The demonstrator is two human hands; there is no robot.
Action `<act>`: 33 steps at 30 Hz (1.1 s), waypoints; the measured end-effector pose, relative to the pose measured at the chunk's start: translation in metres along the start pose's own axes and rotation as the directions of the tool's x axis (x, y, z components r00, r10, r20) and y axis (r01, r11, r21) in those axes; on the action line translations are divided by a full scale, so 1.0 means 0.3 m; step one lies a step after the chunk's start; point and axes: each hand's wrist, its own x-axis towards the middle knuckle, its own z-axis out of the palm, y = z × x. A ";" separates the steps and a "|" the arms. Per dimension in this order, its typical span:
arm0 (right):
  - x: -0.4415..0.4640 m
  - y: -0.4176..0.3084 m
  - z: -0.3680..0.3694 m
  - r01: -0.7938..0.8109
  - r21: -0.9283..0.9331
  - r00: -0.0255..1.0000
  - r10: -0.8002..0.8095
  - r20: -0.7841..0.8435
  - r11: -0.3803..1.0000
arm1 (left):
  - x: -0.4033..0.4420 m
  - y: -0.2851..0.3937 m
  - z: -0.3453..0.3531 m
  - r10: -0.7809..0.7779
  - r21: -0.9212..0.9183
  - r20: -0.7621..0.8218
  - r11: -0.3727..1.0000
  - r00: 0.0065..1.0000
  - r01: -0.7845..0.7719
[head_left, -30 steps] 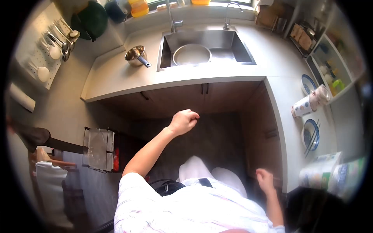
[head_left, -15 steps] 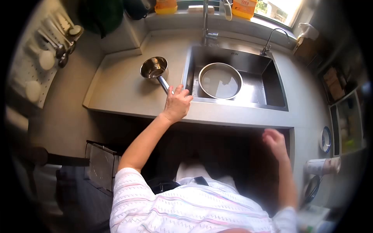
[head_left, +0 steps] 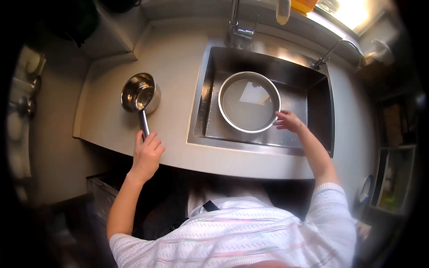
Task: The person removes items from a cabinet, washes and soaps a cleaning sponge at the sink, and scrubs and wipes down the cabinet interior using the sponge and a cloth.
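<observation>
A shiny steel water ladle [head_left: 154, 99] with a long straight handle sits on the counter left of the sink, its bowl facing up. My left hand [head_left: 148, 156] is closed round the end of that handle. Inside the sink [head_left: 290, 136] stands a round metal pan [head_left: 222, 108] holding water, with a bright reflection on its surface. At the pan's right edge, my right hand [head_left: 289, 121] grips the rim with its fingertips; part of the grip is hard to make out.
A tall faucet [head_left: 243, 32] rises behind the sink, with a thin curved tap [head_left: 328, 56] at the back right. Utensils [head_left: 27, 105] hang on the left wall. An orange container [head_left: 304, 4] stands on the window ledge. A bowl [head_left: 366, 188] lies at the right.
My right hand has come from in front of the counter up to the pan's rim. My left hand stays at the ladle's handle, nearer its end. The view has shifted.
</observation>
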 end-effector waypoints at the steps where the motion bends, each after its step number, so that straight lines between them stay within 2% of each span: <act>1: 0.059 0.021 -0.014 -0.014 0.049 0.999 0.012 0.044 0.999 | 0.011 0.006 -0.004 -0.026 -0.001 0.030 1.000 0.999 0.026; 2: 0.092 0.043 -0.007 -0.052 0.105 0.999 0.052 0.009 0.993 | 0.025 0.015 -0.009 -0.061 0.005 0.057 0.998 0.997 0.061; 4: 0.195 0.108 -0.050 -0.167 0.196 0.980 0.141 0.141 0.966 | 0.062 0.044 -0.018 -0.135 0.017 0.107 0.991 0.985 0.134; 6: 0.251 0.142 -0.058 -0.225 0.302 0.967 0.175 0.183 0.926 | 0.072 0.057 -0.013 -0.186 0.063 0.162 0.982 0.969 0.178; 10: 0.319 0.212 -0.093 -0.166 0.343 0.985 0.171 0.018 0.925 | 0.121 0.118 -0.050 -0.358 0.064 0.273 0.933 0.893 0.354; 15: 0.112 0.073 0.015 -0.066 0.294 0.986 0.108 -0.128 0.953 | 0.159 0.080 -0.070 -0.357 -0.021 0.212 0.929 0.910 0.369; 18: 0.075 0.054 0.008 -0.089 0.197 0.972 0.128 -0.198 0.976 | 0.221 0.016 -0.091 -0.280 -0.057 0.127 0.956 0.951 0.289; 20: 0.072 0.061 0.001 -0.033 0.356 0.988 0.085 -0.130 0.934 | 0.263 -0.069 -0.097 -0.221 -0.068 0.057 0.972 0.974 0.225; 23: -0.088 -0.065 0.086 0.028 0.320 0.976 0.042 -0.212 0.947 | 0.362 -0.211 -0.143 -0.171 -0.122 -0.110 0.980 0.979 0.158; 25: -0.195 -0.146 0.180 0.081 0.322 0.959 0.014 -0.284 0.943 | 0.441 -0.298 -0.206 -0.269 -0.205 -0.201 0.952 0.942 0.228; 27: -0.311 -0.252 0.281 0.078 0.329 0.961 0.018 -0.277 0.941 | 0.518 -0.424 -0.244 -0.209 -0.274 -0.414 0.957 0.886 0.097; 32: -0.319 -0.283 0.373 0.151 0.399 0.975 -0.070 -0.211 0.904 | 0.709 -0.538 -0.372 -0.258 -0.337 -0.495 0.937 0.830 0.091; 33: -0.292 -0.267 0.378 0.167 0.438 0.981 -0.104 -0.163 0.883 | 0.742 -0.555 -0.388 -0.336 -0.396 -0.506 0.909 0.795 0.132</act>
